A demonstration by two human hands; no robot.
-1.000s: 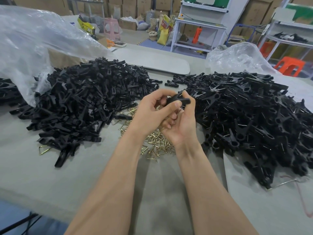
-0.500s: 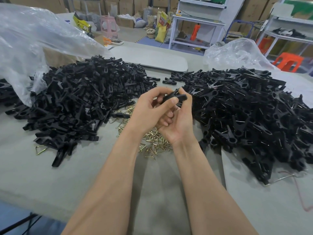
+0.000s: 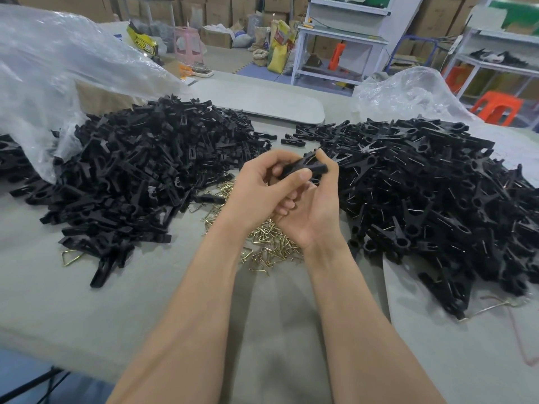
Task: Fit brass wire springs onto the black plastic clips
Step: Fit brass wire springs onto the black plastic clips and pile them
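- Grey bench [image 3: 87, 316] in a storeroom. Stacked cardboard boxes [image 3: 221, 10], white shelving [image 3: 338, 45] and an orange stool [image 3: 495, 107] stand beyond its far edge.
- A clear plastic bag [image 3: 58, 68] lies at the far left corner. A left heap [image 3: 145, 170] and a right heap [image 3: 423, 185] of black clip pieces flank the middle.
- Brass wire springs [image 3: 271, 246] lie scattered mid-bench, under the hands.
- The left hand [image 3: 259, 193] and right hand [image 3: 315, 208], fingers curled, pinch one black plastic clip [image 3: 306, 167] above the springs.
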